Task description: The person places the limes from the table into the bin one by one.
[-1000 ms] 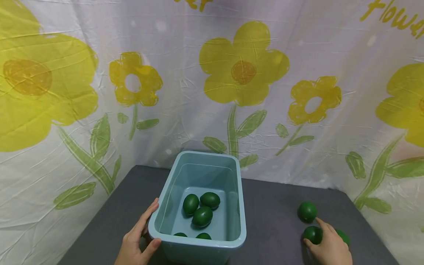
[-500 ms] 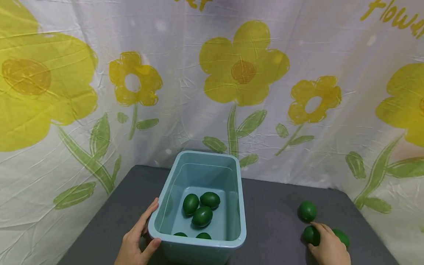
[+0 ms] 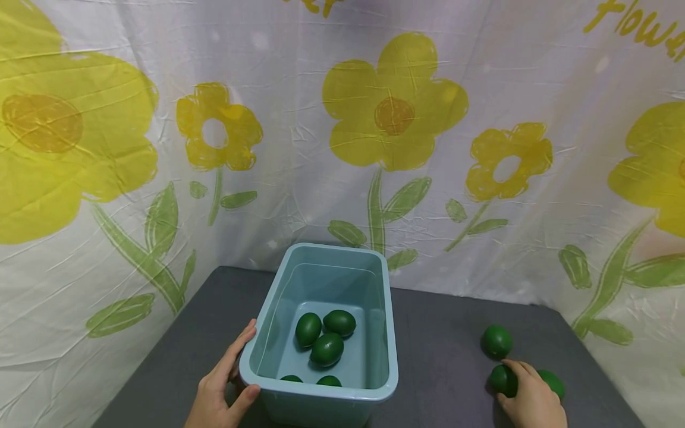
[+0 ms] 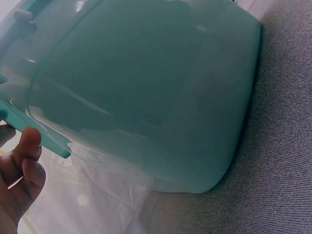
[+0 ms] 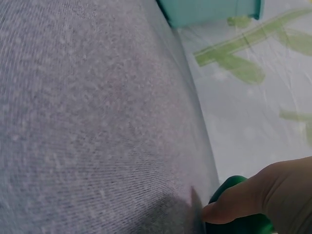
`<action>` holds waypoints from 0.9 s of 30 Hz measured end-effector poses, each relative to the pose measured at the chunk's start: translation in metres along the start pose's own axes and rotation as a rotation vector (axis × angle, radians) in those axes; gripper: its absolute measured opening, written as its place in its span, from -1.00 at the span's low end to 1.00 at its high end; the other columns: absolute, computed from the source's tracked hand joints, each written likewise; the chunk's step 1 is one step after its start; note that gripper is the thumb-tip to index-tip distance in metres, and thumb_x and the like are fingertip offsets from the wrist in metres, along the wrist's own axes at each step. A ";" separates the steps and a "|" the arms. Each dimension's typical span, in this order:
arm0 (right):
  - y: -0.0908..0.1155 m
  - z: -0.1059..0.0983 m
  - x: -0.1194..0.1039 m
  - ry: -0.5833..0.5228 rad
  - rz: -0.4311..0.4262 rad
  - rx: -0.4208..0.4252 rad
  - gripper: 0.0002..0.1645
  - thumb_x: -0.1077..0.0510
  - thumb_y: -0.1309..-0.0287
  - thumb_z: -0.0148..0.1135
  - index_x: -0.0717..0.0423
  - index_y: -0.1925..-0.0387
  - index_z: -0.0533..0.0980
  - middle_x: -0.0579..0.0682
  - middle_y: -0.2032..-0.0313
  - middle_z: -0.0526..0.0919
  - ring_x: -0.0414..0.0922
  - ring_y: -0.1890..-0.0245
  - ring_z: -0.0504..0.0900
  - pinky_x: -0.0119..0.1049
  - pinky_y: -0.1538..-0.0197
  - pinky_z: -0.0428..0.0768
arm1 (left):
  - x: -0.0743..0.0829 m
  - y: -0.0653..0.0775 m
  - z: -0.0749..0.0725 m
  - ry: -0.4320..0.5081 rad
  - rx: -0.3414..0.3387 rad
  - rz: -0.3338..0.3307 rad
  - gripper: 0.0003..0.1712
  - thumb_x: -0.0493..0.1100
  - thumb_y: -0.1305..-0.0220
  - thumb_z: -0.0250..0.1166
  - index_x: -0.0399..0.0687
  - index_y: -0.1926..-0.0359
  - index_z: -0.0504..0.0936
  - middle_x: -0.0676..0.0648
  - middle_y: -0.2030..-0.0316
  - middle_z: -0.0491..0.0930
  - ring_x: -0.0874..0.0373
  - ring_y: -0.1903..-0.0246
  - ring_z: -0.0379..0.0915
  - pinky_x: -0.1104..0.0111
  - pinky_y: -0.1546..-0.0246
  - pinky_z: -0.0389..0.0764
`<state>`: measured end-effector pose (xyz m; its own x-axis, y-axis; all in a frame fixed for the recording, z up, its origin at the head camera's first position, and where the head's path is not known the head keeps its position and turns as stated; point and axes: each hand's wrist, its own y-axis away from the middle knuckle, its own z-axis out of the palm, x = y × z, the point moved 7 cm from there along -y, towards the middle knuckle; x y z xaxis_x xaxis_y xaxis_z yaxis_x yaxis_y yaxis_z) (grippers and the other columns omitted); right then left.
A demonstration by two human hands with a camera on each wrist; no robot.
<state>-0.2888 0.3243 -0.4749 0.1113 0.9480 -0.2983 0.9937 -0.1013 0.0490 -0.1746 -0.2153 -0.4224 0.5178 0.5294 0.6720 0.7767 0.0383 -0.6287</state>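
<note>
A light blue plastic bin (image 3: 393, 333) stands on the dark tabletop, with several dark green limes (image 3: 327, 350) on its floor. My left hand (image 3: 219, 380) holds the bin's near left corner, thumb on the front rim and fingers along the side. In the left wrist view, curled fingertips (image 4: 32, 139) sit at the rim. At the right, my right hand (image 3: 532, 395) grips a lime (image 3: 501, 379) between thumb and fingers. Another lime (image 3: 496, 342) lies just beyond, and one more (image 3: 552, 383) shows partly behind the hand. In the right wrist view the thumb lies over the green fruit (image 5: 239, 224).
A grey cloth-covered table (image 3: 433, 356) spans the space between the bin and the right-hand limes. Behind it hangs a white curtain (image 3: 299, 178) printed with yellow flowers. The bin's near wall partly hides two limes (image 3: 329, 381) inside.
My right hand's fingers have drawn in from the far lime and closed around the nearer one, which shifted slightly. The left hand and bin have stayed still.
</note>
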 end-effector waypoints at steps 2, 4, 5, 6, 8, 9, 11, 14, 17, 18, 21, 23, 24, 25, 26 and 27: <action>0.001 -0.001 -0.001 -0.003 0.001 0.003 -0.08 0.10 0.08 0.70 0.38 -0.29 0.51 0.50 -0.20 0.51 0.27 0.22 0.69 0.21 0.27 0.67 | 0.000 0.000 0.000 0.003 0.001 -0.001 -0.07 -0.34 -0.28 0.44 0.01 -0.62 0.30 0.02 -0.59 0.29 0.53 -0.42 0.26 0.69 -0.17 0.43; 0.001 -0.004 -0.002 -0.007 -0.003 0.015 -0.09 0.10 0.08 0.70 0.37 -0.29 0.52 0.48 -0.21 0.52 0.29 0.20 0.69 0.21 0.27 0.67 | 0.000 0.000 0.000 0.010 0.013 0.010 -0.08 -0.33 -0.28 0.44 0.00 -0.62 0.31 0.01 -0.59 0.30 0.52 -0.42 0.28 0.70 -0.16 0.44; 0.001 -0.005 -0.003 -0.010 -0.006 0.024 -0.09 0.09 0.08 0.70 0.36 -0.29 0.52 0.47 -0.21 0.53 0.30 0.19 0.69 0.22 0.27 0.67 | 0.000 0.000 0.000 0.013 0.019 0.016 -0.08 -0.33 -0.27 0.45 0.00 -0.62 0.32 0.02 -0.58 0.31 0.52 -0.41 0.29 0.70 -0.15 0.44; 0.002 -0.007 -0.004 -0.014 -0.012 0.036 -0.09 0.09 0.09 0.70 0.35 -0.29 0.53 0.46 -0.21 0.54 0.32 0.16 0.69 0.23 0.25 0.67 | -0.001 0.001 0.001 0.016 0.024 0.022 -0.08 -0.32 -0.27 0.45 0.00 -0.61 0.32 0.01 -0.58 0.31 0.51 -0.41 0.29 0.70 -0.15 0.44; 0.002 -0.011 -0.006 -0.022 -0.029 0.054 -0.09 0.08 0.09 0.70 0.35 -0.28 0.54 0.46 -0.20 0.55 0.34 0.14 0.69 0.24 0.24 0.67 | 0.000 0.001 0.001 0.019 0.029 0.028 -0.08 -0.32 -0.26 0.45 0.00 -0.61 0.33 -0.01 -0.58 0.32 0.51 -0.41 0.30 0.71 -0.14 0.44; 0.002 -0.012 -0.007 -0.026 -0.039 0.063 -0.09 0.07 0.10 0.70 0.35 -0.27 0.54 0.46 -0.19 0.56 0.35 0.13 0.69 0.23 0.24 0.67 | 0.000 0.000 0.001 0.017 0.029 0.024 -0.08 -0.32 -0.27 0.45 0.01 -0.61 0.33 -0.01 -0.58 0.32 0.51 -0.41 0.29 0.71 -0.14 0.44; 0.002 -0.016 -0.010 -0.035 -0.057 0.077 -0.09 0.06 0.10 0.71 0.36 -0.27 0.54 0.46 -0.17 0.57 0.35 0.13 0.70 0.23 0.23 0.68 | -0.001 0.000 0.001 0.012 0.028 0.014 -0.07 -0.32 -0.26 0.45 0.03 -0.61 0.33 0.00 -0.58 0.32 0.52 -0.41 0.29 0.71 -0.13 0.44; 0.004 -0.021 -0.016 -0.052 -0.088 0.098 -0.09 0.06 0.10 0.71 0.38 -0.26 0.54 0.47 -0.16 0.58 0.32 0.16 0.71 0.19 0.24 0.69 | 0.000 -0.001 0.001 0.002 0.028 -0.010 -0.07 -0.32 -0.26 0.45 0.08 -0.61 0.33 0.02 -0.57 0.33 0.53 -0.40 0.30 0.71 -0.12 0.46; 0.006 -0.027 -0.022 -0.068 -0.115 0.122 -0.10 0.07 0.09 0.70 0.37 -0.27 0.54 0.48 -0.17 0.58 0.28 0.19 0.73 0.15 0.26 0.70 | 0.000 -0.002 0.001 0.002 0.026 -0.014 -0.06 -0.33 -0.27 0.45 0.09 -0.62 0.33 0.02 -0.57 0.33 0.54 -0.39 0.30 0.70 -0.10 0.47; 0.007 -0.029 -0.024 -0.074 -0.120 0.130 -0.10 0.06 0.09 0.70 0.36 -0.27 0.54 0.48 -0.17 0.57 0.27 0.20 0.73 0.14 0.27 0.70 | 0.001 -0.002 0.001 0.004 0.025 -0.010 -0.06 -0.33 -0.26 0.45 0.08 -0.62 0.33 0.01 -0.57 0.33 0.53 -0.39 0.31 0.70 -0.09 0.48; 0.012 -0.033 -0.030 -0.086 -0.143 0.159 -0.11 0.07 0.07 0.68 0.33 -0.29 0.55 0.47 -0.19 0.57 0.24 0.22 0.74 0.10 0.28 0.70 | 0.002 -0.002 0.001 0.008 0.024 0.001 -0.07 -0.33 -0.27 0.45 0.05 -0.62 0.32 -0.01 -0.57 0.33 0.53 -0.39 0.31 0.69 -0.08 0.49; 0.014 -0.035 -0.033 -0.096 -0.164 0.178 -0.11 0.06 0.06 0.68 0.31 -0.29 0.55 0.47 -0.19 0.57 0.24 0.22 0.75 0.09 0.28 0.70 | 0.002 -0.001 0.001 0.005 0.025 -0.002 -0.07 -0.32 -0.27 0.45 0.05 -0.62 0.32 0.01 -0.57 0.33 0.53 -0.39 0.30 0.69 -0.08 0.49; 0.016 -0.037 -0.036 -0.102 -0.174 0.189 -0.12 0.06 0.06 0.68 0.31 -0.29 0.55 0.47 -0.19 0.58 0.24 0.21 0.75 0.09 0.28 0.70 | 0.002 -0.001 0.000 0.003 0.025 -0.003 -0.07 -0.32 -0.27 0.45 0.06 -0.62 0.32 0.01 -0.57 0.33 0.53 -0.39 0.30 0.69 -0.07 0.49; 0.018 -0.038 -0.037 -0.108 -0.186 0.202 -0.12 0.06 0.05 0.68 0.30 -0.29 0.55 0.48 -0.18 0.58 0.24 0.21 0.75 0.09 0.28 0.71 | 0.002 -0.001 0.000 0.000 0.025 -0.006 -0.07 -0.32 -0.27 0.45 0.06 -0.62 0.32 0.02 -0.57 0.32 0.54 -0.38 0.31 0.68 -0.06 0.50; 0.019 -0.039 -0.039 -0.116 -0.195 0.211 -0.13 0.06 0.05 0.68 0.30 -0.29 0.56 0.48 -0.18 0.59 0.25 0.20 0.75 0.09 0.28 0.70 | 0.001 -0.001 0.000 -0.002 0.025 -0.010 -0.07 -0.32 -0.27 0.45 0.07 -0.62 0.32 0.03 -0.57 0.32 0.54 -0.38 0.31 0.68 -0.04 0.51; 0.020 -0.041 -0.041 -0.124 -0.201 0.218 -0.13 0.06 0.05 0.68 0.29 -0.29 0.56 0.48 -0.18 0.59 0.25 0.20 0.75 0.09 0.28 0.70 | 0.001 -0.001 0.000 -0.002 0.025 -0.012 -0.07 -0.32 -0.27 0.45 0.08 -0.62 0.32 0.04 -0.57 0.32 0.54 -0.36 0.33 0.67 0.01 0.52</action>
<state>-0.2740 0.2956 -0.4229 -0.0999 0.9130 -0.3956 0.9744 0.0093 -0.2246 -0.1745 -0.2146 -0.4210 0.5075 0.5309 0.6787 0.7739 0.0655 -0.6300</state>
